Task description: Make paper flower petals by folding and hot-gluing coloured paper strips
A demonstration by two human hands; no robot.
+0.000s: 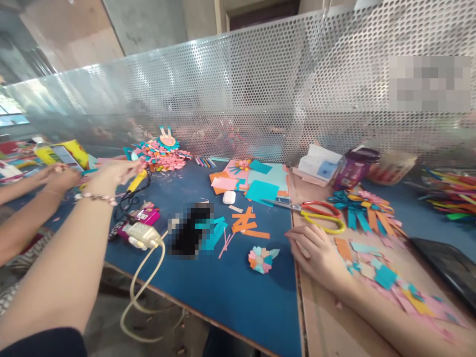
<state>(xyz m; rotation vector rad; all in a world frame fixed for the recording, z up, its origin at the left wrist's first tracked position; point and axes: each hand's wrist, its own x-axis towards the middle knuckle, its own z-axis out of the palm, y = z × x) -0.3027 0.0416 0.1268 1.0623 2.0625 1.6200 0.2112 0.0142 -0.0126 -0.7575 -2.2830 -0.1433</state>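
Observation:
My left hand (115, 174), with a beaded bracelet at the wrist, reaches over the table's left side. Its blurred fingers are beside a yellow-handled tool (137, 181) with a black cord; I cannot make out whether they touch it. My right hand (314, 253) rests on the seam between the blue and the pinkish-brown surface, palm down, fingers loosely stretched and holding nothing. Just beyond it lie scissors (323, 218) with red and yellow handles. To its left is a small round paper flower (262, 259) in pink, orange and blue. Orange paper strips (245, 223) lie farther off.
Another person's arms (33, 213) reach in at left. A power strip (143, 233) with a looping cable lies near the front edge. Paper sheets (267, 179), a paper-petal piece (161, 152) and a purple container (355, 166) stand before a perforated metal screen (238, 94). Paper scraps (386, 277) lie right.

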